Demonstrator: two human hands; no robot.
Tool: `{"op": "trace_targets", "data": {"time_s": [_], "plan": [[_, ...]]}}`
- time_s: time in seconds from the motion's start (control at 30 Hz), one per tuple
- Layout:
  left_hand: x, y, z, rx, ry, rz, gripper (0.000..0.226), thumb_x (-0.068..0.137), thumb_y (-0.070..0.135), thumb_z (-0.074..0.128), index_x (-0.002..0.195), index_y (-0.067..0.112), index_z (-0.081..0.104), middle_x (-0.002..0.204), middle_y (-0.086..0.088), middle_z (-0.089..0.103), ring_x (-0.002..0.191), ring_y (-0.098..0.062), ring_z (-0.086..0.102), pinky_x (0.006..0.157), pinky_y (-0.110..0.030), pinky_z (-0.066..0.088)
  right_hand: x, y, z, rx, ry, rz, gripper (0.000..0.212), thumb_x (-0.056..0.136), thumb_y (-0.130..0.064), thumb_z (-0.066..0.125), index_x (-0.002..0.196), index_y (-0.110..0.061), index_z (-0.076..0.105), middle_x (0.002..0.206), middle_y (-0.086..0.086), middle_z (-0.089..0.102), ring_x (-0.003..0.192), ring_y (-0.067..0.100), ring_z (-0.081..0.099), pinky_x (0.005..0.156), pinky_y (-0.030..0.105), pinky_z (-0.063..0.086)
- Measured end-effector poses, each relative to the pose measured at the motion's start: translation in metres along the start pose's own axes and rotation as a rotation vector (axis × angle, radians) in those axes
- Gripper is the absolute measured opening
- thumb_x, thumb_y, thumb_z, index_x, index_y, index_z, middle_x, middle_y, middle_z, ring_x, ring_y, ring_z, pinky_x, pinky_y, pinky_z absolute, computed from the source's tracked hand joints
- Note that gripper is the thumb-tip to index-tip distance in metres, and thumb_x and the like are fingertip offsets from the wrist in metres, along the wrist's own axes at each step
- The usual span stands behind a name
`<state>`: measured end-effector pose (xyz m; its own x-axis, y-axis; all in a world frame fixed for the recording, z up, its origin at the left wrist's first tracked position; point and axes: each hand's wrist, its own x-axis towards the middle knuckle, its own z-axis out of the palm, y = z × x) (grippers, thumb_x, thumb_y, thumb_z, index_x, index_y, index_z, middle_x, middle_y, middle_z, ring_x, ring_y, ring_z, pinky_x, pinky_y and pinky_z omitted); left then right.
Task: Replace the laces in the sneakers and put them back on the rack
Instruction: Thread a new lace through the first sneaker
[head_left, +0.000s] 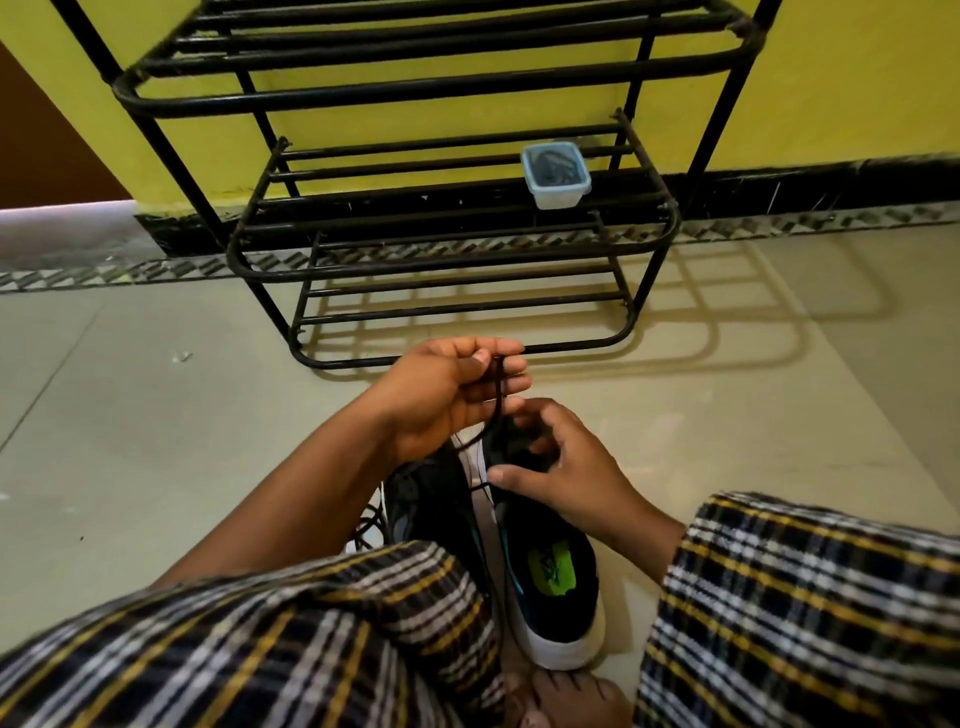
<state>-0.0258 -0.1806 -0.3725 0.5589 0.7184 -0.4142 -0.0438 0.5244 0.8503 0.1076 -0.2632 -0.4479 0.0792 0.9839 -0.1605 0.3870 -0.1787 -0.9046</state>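
Two black sneakers with white soles stand on the floor between my knees. The right sneaker (550, 577) shows a green insole; the left sneaker (434, 499) is partly hidden under my left forearm. My left hand (447, 389) pinches a black lace (497, 400) and holds it up above the right sneaker. My right hand (566, 467) rests on the front of the right sneaker, its fingers curled at the eyelets; what they hold is hidden. A black metal shoe rack (447, 270) stands ahead against the yellow wall.
A small clear plastic box (555, 175) with dark laces inside sits on the rack's middle shelf. Loose lace loops (370, 525) lie on the floor left of the sneakers. My legs in a checked cloth (810, 613) frame the shoes. Tiled floor spreads to both sides.
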Motion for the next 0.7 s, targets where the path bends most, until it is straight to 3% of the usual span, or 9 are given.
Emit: {"op": "trace_targets", "data": {"time_s": [0.1,0.23,0.37,0.43,0.53,0.7], "plan": [[-0.006,0.001,0.006,0.021,-0.055,0.057,0.034,0.1,0.001,0.029,0.115,0.004,0.059,0.097,-0.007,0.07,0.094,-0.017,0.068,0.086,-0.03,0.055,0.001,-0.008,0.002,0.125,0.0,-0.047,0.047,0.07,-0.04,0.076,0.111,-0.027,0.056,0.111,0.005,0.059,0.099,0.018,0.058,0.086,0.03,0.049],[-0.006,0.003,-0.001,0.184,0.01,0.224,0.031,0.098,0.0,0.037,0.112,0.012,0.062,0.102,-0.004,0.071,0.104,-0.017,0.066,0.091,-0.028,0.053,0.0,-0.019,-0.006,0.327,-0.054,-0.086,0.009,0.088,-0.011,0.064,0.094,-0.005,0.065,0.091,0.012,0.062,0.081,0.014,0.059,0.078,0.023,0.048],[-0.004,-0.002,-0.011,0.442,0.165,0.365,0.026,0.094,-0.001,0.048,0.11,0.013,0.063,0.101,-0.002,0.07,0.099,-0.008,0.066,0.088,-0.023,0.053,-0.001,-0.022,-0.016,0.397,-0.083,-0.045,0.015,0.094,-0.004,0.049,0.086,-0.002,0.062,0.067,0.004,0.058,0.058,0.0,0.053,0.061,0.009,0.042],[-0.001,-0.008,-0.019,0.669,0.258,0.422,0.027,0.092,0.003,0.056,0.114,0.015,0.064,0.106,0.003,0.07,0.101,-0.001,0.063,0.092,-0.021,0.05,0.0,-0.017,-0.021,0.337,0.002,-0.023,0.018,0.095,-0.006,0.049,0.084,-0.006,0.063,0.062,0.001,0.056,0.055,-0.001,0.052,0.06,0.009,0.041],[0.002,-0.016,-0.033,0.79,0.282,0.406,0.039,0.09,0.005,0.059,0.127,0.018,0.058,0.123,0.006,0.063,0.112,0.001,0.056,0.1,-0.022,0.043,0.001,-0.004,-0.031,0.074,0.169,-0.046,0.016,0.092,-0.015,0.056,0.081,-0.013,0.067,0.063,-0.003,0.06,0.06,0.001,0.054,0.063,0.019,0.043],[0.007,-0.032,-0.052,1.005,0.3,0.341,0.052,0.092,0.009,0.058,0.14,0.024,0.044,0.143,0.005,0.046,0.134,-0.008,0.038,0.109,-0.026,0.03,-0.001,0.006,-0.038,-0.11,0.297,-0.041,0.012,0.092,-0.014,0.058,0.085,-0.011,0.068,0.064,-0.007,0.061,0.061,-0.006,0.055,0.056,0.006,0.037]]}}
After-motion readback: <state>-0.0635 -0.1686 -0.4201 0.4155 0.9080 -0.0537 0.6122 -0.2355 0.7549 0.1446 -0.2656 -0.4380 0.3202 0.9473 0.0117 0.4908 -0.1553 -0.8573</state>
